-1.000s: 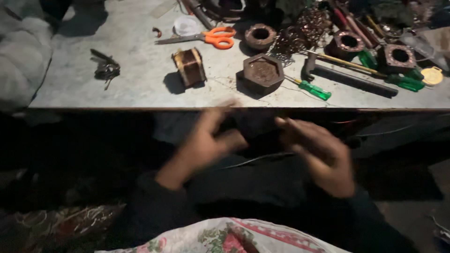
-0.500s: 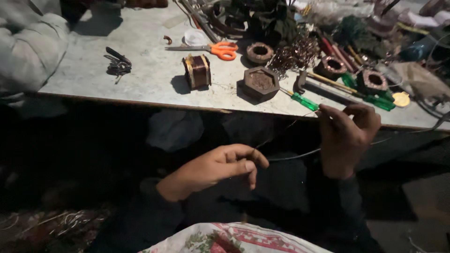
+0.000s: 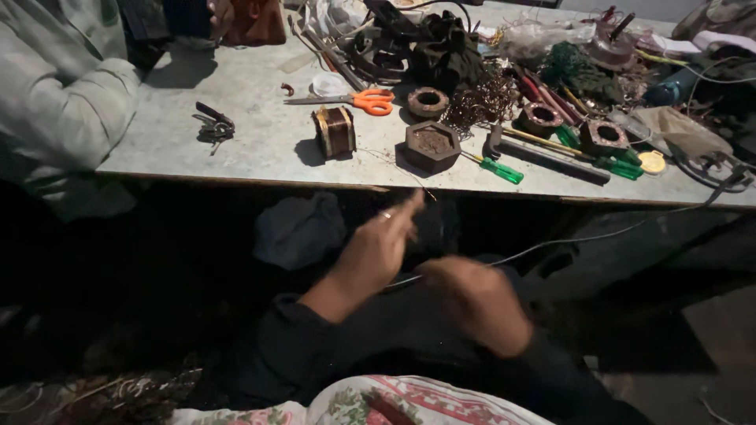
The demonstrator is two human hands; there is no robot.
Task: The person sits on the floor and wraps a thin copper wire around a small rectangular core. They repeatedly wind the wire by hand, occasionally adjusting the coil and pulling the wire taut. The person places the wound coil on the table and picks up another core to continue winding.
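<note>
Left hand (image 3: 378, 252) pinching thin wire (image 3: 409, 177) below table (image 3: 260, 149) edge; right hand (image 3: 472, 303) blurred, grip unclear. Wire looks light, springy, kink-prone; best pinched fingertips, close to end.

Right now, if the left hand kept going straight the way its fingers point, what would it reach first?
The left hand points up and away, toward the near edge of the table. Past that edge, the hexagonal brown block looks first in line. A fine wire seems to run between them, and depth is hard to judge.
</note>
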